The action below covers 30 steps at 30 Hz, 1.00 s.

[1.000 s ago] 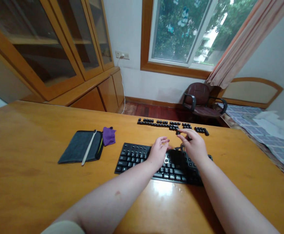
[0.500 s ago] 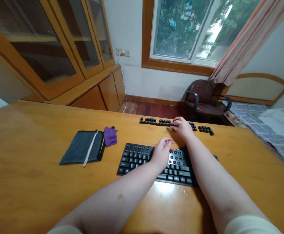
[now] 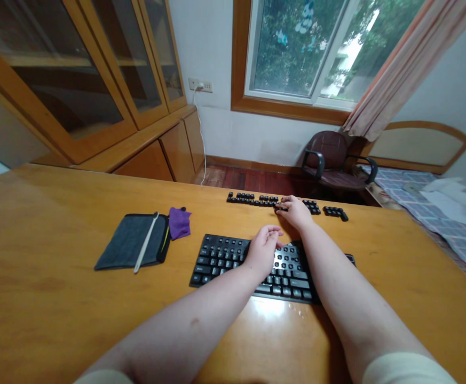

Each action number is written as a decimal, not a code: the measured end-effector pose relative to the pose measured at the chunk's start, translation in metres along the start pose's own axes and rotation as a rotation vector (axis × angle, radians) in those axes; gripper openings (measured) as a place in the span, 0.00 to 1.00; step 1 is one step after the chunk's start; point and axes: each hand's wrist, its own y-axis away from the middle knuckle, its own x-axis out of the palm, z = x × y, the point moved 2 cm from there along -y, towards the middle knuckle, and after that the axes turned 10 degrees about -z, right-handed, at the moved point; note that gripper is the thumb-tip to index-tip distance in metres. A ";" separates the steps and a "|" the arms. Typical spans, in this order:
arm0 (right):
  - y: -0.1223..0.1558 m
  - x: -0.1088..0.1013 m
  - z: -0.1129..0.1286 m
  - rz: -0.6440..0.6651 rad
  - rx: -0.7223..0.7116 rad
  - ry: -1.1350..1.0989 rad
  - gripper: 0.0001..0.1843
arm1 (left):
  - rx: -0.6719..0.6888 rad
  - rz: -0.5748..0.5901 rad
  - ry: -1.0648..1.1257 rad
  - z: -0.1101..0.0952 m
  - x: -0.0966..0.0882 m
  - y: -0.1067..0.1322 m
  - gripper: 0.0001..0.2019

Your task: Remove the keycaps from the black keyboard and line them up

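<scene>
A black keyboard [image 3: 221,262] lies on the wooden desk, its upper rows showing bare key posts and its lower rows still capped. My left hand [image 3: 263,252] hovers over or rests on the keyboard's middle; its fingers are loosely bent and apart, with nothing visible in them. Farther off, my right hand [image 3: 294,212] is at the line of loose black keycaps [image 3: 252,199] along the desk's far edge. Its fingertips are closed around a dark keycap [image 3: 279,208], partly hidden by the fingers. My right forearm covers the keyboard's right part.
Left of the keyboard, a grey zip pouch [image 3: 128,240] has a pale slim stick tool [image 3: 146,242] across it. A purple cloth [image 3: 180,223] lies beside the pouch. More keycaps [image 3: 335,213] sit at the far right. Beyond the desk stands an armchair [image 3: 329,157].
My right hand has shifted slightly left and nearer along the keycap row, and a dark keycap now shows at its fingertips. My left hand has stayed over the keyboard.
</scene>
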 end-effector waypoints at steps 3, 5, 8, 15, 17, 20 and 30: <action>0.001 -0.001 0.000 -0.025 0.001 -0.014 0.11 | -0.009 -0.008 -0.003 -0.003 0.000 0.000 0.08; 0.001 -0.001 0.000 -0.045 -0.002 -0.022 0.10 | -0.011 -0.011 -0.003 -0.004 0.000 0.000 0.08; 0.001 -0.001 0.001 -0.054 -0.005 -0.030 0.08 | -0.012 -0.011 -0.006 -0.004 0.000 0.000 0.08; -0.001 -0.001 0.003 -0.043 0.025 -0.021 0.07 | 0.012 -0.009 -0.005 0.002 -0.001 -0.001 0.08; -0.001 -0.001 0.004 -0.054 0.032 -0.033 0.07 | 0.011 -0.009 -0.001 0.003 -0.001 -0.001 0.08; 0.001 -0.005 0.005 -0.119 0.065 -0.095 0.09 | 0.009 -0.016 0.010 0.001 -0.001 -0.001 0.08; 0.025 -0.097 0.024 -0.284 0.375 -0.542 0.28 | 0.011 -0.018 0.020 0.001 -0.001 -0.001 0.08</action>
